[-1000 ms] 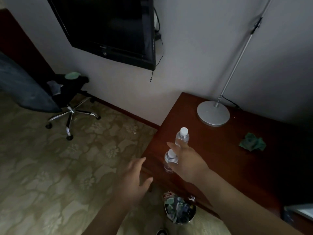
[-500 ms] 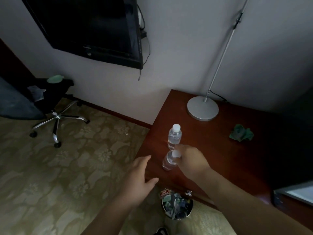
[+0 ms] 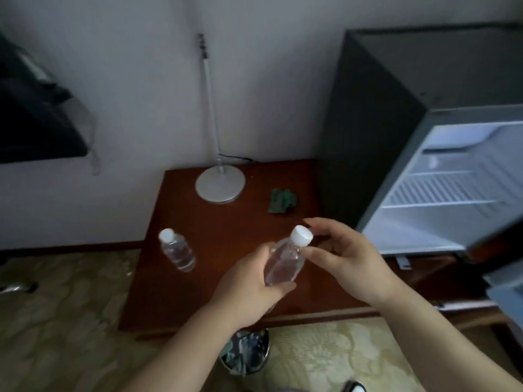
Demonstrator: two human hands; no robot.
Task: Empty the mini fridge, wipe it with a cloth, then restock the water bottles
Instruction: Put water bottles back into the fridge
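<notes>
My left hand grips the body of a clear water bottle with a white cap, tilted and lifted above the red-brown table. My right hand hovers beside the bottle's cap, fingers spread and loosely bent, the thumb close to the neck. A second water bottle stands on the table's left side. A crumpled green cloth lies further back on the table. The mini fridge stands at the right with its door open, and its white shelves look bare.
A silver lamp base with its pole sits at the table's back. Below the table's front edge stands a small waste bin with rubbish in it. A dark wall-mounted screen hangs at the left. Patterned carpet covers the floor.
The nearer bottle has been lifted off the table and now sits in my left hand, while my right hand has let go of it. My view has swung right, bringing the fridge in.
</notes>
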